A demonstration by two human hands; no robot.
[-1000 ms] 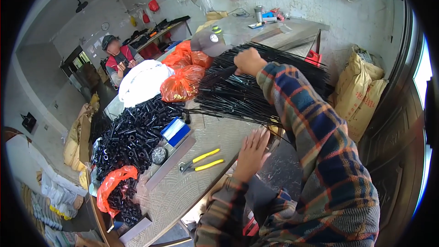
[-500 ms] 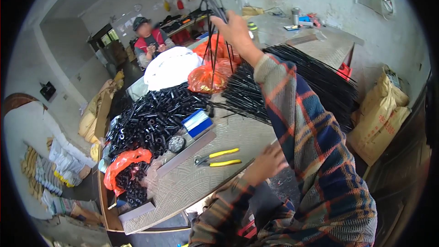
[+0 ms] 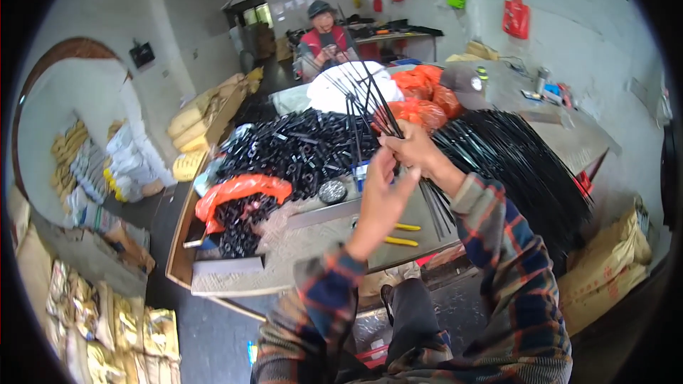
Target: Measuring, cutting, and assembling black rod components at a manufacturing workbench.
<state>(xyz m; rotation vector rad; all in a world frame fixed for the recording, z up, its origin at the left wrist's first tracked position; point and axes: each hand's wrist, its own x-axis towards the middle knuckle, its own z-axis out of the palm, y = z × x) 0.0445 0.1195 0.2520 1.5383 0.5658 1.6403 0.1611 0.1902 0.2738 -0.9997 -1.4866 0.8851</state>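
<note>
Slim black rods (image 3: 376,99) stand up in a loose bundle over the middle of the table, and my right hand (image 3: 421,151) is closed round their lower part. Close beside it, my left hand (image 3: 384,199) is raised with its fingers apart, holding nothing that I can see. Behind my left hand lie yellow-handled pliers (image 3: 403,241), partly covered, and a blue box (image 3: 361,173), mostly hidden. To the right spreads a large heap of similar black rods (image 3: 509,171). Short black tubular parts (image 3: 292,149) are piled to the left.
An orange plastic bag (image 3: 245,190) of small black parts sits at the table's left, near a round container (image 3: 332,192) and a flat metal strip (image 3: 324,215). Orange bags (image 3: 420,110) and a white sack (image 3: 348,89) stand behind. A co-worker (image 3: 327,46) is across the table.
My right hand has come down with the rods, from high up to above the table's middle. My left hand has risen from the near edge to beside it. The view has shifted left.
</note>
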